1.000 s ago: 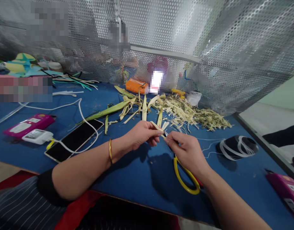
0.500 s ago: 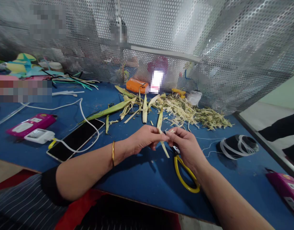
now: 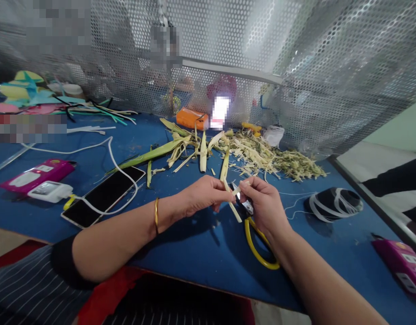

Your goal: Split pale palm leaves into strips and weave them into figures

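My left hand (image 3: 206, 195) pinches a long, pale strip of what looks like corn husk (image 3: 224, 168) between thumb and fingers. The strip runs upright, its narrow end sticking out below the fingertips. Close by on the right, my right hand (image 3: 264, 203) is closed in a pinch on a short pale piece of husk that reaches across to the left fingertips; whether it is part of the same strip I cannot tell. Under the right hand lie scissors (image 3: 271, 265) with yellow handles, their blades partly hidden.
Loose husk leaves (image 3: 156, 154) and a heap of shreds (image 3: 258, 155) lie behind the hands. To the left are a black phone (image 3: 104, 194), white cable and pink power strip (image 3: 41, 174). A dark spool (image 3: 334, 205) stands right. Perforated metal mesh (image 3: 228, 40) closes off the back.
My right hand has drawn slightly away from the left, so the short pale piece between them shows more, as do the scissor blades. The view has shifted a little.
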Demonstrator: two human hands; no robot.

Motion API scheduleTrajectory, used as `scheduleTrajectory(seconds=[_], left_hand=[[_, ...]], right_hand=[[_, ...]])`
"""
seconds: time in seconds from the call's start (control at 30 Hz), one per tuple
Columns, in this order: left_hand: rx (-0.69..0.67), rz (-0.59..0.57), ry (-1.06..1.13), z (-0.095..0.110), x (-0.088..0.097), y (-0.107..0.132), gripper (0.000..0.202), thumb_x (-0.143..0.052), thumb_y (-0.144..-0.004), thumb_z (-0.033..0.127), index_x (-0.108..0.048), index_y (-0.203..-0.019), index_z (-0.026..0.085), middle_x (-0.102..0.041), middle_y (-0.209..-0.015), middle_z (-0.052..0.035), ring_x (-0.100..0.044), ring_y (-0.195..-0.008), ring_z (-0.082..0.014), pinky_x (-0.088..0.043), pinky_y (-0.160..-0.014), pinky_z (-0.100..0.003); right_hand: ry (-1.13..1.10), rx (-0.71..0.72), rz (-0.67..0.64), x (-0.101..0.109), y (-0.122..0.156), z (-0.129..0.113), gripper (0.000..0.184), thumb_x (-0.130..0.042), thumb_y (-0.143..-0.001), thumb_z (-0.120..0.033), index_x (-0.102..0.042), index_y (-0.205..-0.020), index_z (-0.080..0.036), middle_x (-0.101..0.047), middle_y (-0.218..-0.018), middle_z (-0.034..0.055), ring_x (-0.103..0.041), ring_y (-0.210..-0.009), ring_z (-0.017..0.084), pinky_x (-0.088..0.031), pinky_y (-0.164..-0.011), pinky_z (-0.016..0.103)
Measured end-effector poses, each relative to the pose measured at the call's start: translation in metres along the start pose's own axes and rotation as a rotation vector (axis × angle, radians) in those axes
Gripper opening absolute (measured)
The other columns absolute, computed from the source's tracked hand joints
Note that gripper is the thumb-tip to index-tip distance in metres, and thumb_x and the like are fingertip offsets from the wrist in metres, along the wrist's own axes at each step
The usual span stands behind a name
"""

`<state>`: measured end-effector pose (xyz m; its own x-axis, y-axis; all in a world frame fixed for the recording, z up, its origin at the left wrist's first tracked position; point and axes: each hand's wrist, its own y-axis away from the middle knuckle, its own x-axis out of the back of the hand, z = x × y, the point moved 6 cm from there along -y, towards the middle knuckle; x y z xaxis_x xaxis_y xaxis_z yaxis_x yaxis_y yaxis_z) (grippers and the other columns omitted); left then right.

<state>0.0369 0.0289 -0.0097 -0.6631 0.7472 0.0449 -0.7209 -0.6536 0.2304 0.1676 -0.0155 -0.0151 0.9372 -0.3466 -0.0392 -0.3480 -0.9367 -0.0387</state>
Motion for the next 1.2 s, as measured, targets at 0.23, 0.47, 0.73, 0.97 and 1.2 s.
scheduleTrajectory(seconds=[0.23, 0.47, 0.73, 0.97, 1.2], left_hand=[[0.025, -0.114, -0.012, 0.0, -0.01, 0.005, 0.024, -0.064, -0.076, 0.03, -0.061, -0.057, 0.015, -0.048, -0.043, 0.0042, -0.045, -0.043, -0.0085, -0.041, -0.051, -0.022], [0.016, -0.091, -0.049, -0.004, -0.013, 0.005, 0.033, -0.059, -0.078, 0.03, -0.055, -0.047, 0.017, -0.046, -0.04, 0.0031, -0.044, -0.043, -0.0092, -0.042, -0.053, -0.023], [-0.063, -0.157, -0.134, 0.0, -0.012, 0.006, 0.031, -0.06, -0.077, 0.031, -0.06, -0.05, 0.017, -0.051, -0.045, 0.0014, -0.048, -0.047, -0.0095, -0.041, -0.052, -0.022], [-0.055, -0.192, -0.11, 0.002, -0.017, 0.008, 0.035, -0.059, -0.079, 0.029, -0.057, -0.046, 0.017, -0.051, -0.044, 0.0006, -0.051, -0.05, -0.011, -0.043, -0.055, -0.023], [0.036, -0.044, 0.114, 0.006, -0.002, 0.005, 0.031, -0.054, -0.086, 0.037, -0.069, -0.071, 0.014, -0.07, -0.068, -0.0054, -0.059, -0.058, -0.0109, -0.043, -0.057, -0.023]], right_hand=[[0.383, 0.189, -0.173, -0.005, -0.001, -0.023, 0.02, -0.067, -0.077, -0.038, -0.072, -0.078, -0.019, -0.067, -0.079, 0.0041, -0.059, -0.071, 0.017, -0.047, -0.06, 0.028], [0.15, -0.051, -0.131, -0.012, 0.007, -0.007, 0.025, -0.073, -0.068, -0.041, -0.063, -0.064, -0.018, -0.055, -0.054, -0.0028, -0.049, -0.048, 0.011, -0.041, -0.043, 0.023], [-0.017, -0.031, -0.029, -0.011, 0.009, 0.001, 0.019, -0.071, -0.072, -0.033, -0.058, -0.067, -0.02, -0.05, -0.053, -0.0057, -0.045, -0.041, 0.009, -0.038, -0.037, 0.022], [0.014, -0.018, -0.015, -0.011, 0.009, 0.003, 0.02, -0.069, -0.075, -0.036, -0.059, -0.068, -0.02, -0.051, -0.056, -0.0061, -0.041, -0.036, 0.008, -0.034, -0.033, 0.022], [0.297, 0.242, 0.169, 0.019, 0.0, -0.03, 0.028, -0.055, -0.087, -0.045, -0.067, -0.087, -0.019, -0.068, -0.089, 0.0044, -0.061, -0.081, 0.018, -0.047, -0.07, 0.029]])
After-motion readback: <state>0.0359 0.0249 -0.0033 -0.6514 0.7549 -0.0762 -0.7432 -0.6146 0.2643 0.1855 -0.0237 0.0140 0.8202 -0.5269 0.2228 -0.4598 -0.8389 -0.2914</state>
